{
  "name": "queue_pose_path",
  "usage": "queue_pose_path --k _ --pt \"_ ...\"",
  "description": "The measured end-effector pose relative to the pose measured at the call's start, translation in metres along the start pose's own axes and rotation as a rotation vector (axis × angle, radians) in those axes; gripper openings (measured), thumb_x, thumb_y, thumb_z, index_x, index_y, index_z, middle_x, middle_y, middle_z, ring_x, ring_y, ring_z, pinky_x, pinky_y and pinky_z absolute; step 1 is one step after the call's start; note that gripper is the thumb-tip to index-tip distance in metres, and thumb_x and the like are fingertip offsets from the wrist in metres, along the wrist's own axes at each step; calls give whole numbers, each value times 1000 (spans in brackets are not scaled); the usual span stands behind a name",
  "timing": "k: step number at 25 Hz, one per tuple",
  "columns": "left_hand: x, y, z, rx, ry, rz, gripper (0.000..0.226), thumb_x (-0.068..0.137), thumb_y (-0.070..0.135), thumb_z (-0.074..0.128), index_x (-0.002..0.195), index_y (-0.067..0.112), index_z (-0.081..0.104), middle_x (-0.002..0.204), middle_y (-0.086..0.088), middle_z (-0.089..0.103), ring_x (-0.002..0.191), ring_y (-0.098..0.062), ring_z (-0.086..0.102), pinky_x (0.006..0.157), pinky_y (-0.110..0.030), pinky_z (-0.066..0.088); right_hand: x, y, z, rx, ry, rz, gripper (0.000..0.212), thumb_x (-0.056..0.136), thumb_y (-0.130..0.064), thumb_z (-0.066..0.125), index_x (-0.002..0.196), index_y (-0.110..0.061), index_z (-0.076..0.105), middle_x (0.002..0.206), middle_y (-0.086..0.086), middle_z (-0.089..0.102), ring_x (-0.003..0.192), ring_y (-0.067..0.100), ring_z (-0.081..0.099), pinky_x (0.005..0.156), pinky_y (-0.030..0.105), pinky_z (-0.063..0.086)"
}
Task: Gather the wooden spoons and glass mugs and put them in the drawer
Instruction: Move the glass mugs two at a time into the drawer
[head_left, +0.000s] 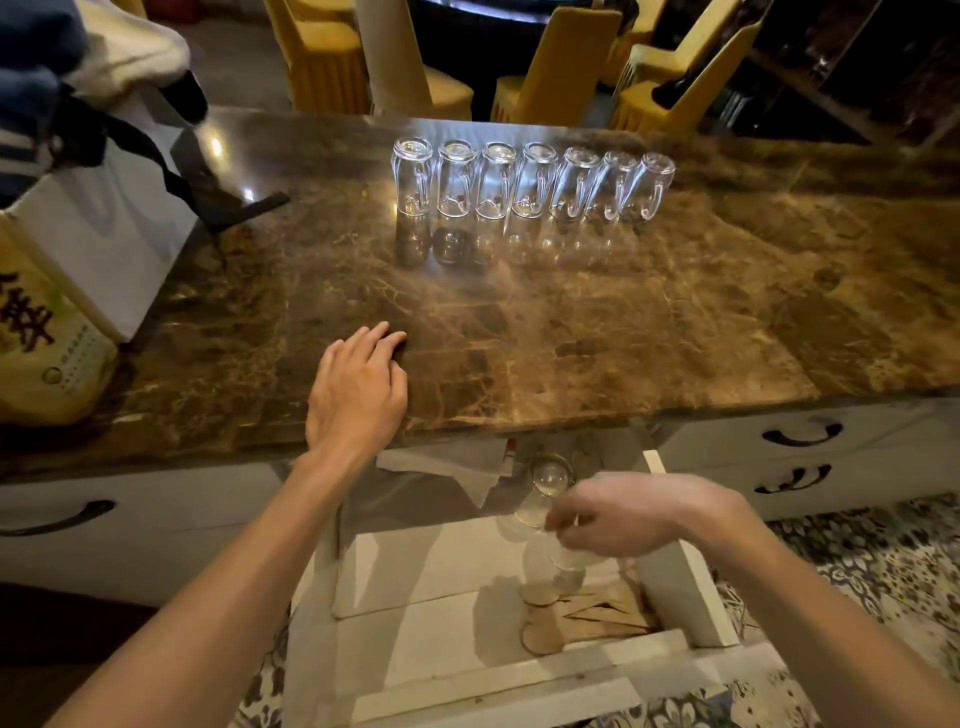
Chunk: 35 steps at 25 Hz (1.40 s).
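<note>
Glass mug, blurred, over the open drawer, pinched by right hand; wooden spoons lie beneath. Risk: set down fast, glass knocks wood or drawer wall. Left hand flat, relaxed, on countertop; seven mugs wait there.

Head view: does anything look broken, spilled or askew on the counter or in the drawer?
Nothing stands out. Seven glass mugs stand upside down in a tidy row on the counter. The wooden spoons lie loosely piled in the open drawer, and the right hand holds a tilted mug there; motion blur hides detail.
</note>
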<state>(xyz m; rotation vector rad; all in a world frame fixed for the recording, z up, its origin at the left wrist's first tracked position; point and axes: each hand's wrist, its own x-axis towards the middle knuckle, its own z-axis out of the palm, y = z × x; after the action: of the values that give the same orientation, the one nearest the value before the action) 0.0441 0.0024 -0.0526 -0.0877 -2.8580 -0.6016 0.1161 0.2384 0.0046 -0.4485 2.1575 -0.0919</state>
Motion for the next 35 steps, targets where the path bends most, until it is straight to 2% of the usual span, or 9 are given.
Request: queue_pose_path --k 6,9,12,14,18,21,27,31,35 --pt "20 -5 -6 -213 -62 -64 36 92 19 49 127 19 57 138 -1 51 129 -18 41 109 -33 27 24 -5 -101 339 595 -151 25 93 -30 53 117 -25 61 100 -14 62 83 -3 57 66 9 43" --pt "54 2 -14 -496 -40 -199 31 90 21 53 121 23 59 124 1 60 116 -16 53 97 -31 41 65 -3 -141 587 924 -168 23 91 -26 59 112 -18 64 104 -4 66 89 6 60 70 11 43" --pt "103 11 -17 -659 -1 -328 29 90 23 54 119 26 61 108 5 63 99 -10 57 81 -22 42 102 0 -175 728 1095 -137 24 90 -23 61 112 -12 63 107 0 67 92 9 60 71 11 44" --pt "132 15 -14 -715 24 -361 30 91 23 53 120 23 60 109 5 61 96 -8 55 79 -21 41 122 6 -191 737 1150 -115 29 90 -23 61 115 -10 61 110 2 65 92 8 56 69 8 40" --pt "177 23 5 -820 33 -421 35 92 27 53 126 20 56 122 -2 62 109 -14 57 99 -35 45 154 18 -216 833 1178 -95 33 92 -25 59 120 -8 58 114 5 65 100 14 59 80 19 43" --pt "200 24 17 -771 44 -437 40 93 33 51 130 19 53 127 -2 60 114 -17 55 102 -37 43 175 20 -227 811 1209 -112 39 91 -24 60 125 -6 56 118 7 64 108 19 59 90 25 44" --pt "239 19 28 -738 160 -440 28 92 28 55 115 13 63 112 -4 67 95 -12 57 83 -25 43 210 23 -254 841 1155 -115 27 92 -23 58 111 -4 63 107 11 68 94 22 62 86 34 49" --pt "251 13 31 -753 139 -422 27 86 32 64 106 14 68 100 -1 71 92 -12 64 83 -26 50 217 22 -264 794 1176 -76 26 93 -28 56 98 -6 71 93 8 72 81 19 65 65 26 46" --pt "249 12 36 -722 138 -381 26 84 30 67 105 14 66 92 5 66 83 -5 60 72 -16 47 215 17 -265 827 1152 -72 22 90 -28 62 94 -10 74 90 6 74 82 19 67 79 37 54"
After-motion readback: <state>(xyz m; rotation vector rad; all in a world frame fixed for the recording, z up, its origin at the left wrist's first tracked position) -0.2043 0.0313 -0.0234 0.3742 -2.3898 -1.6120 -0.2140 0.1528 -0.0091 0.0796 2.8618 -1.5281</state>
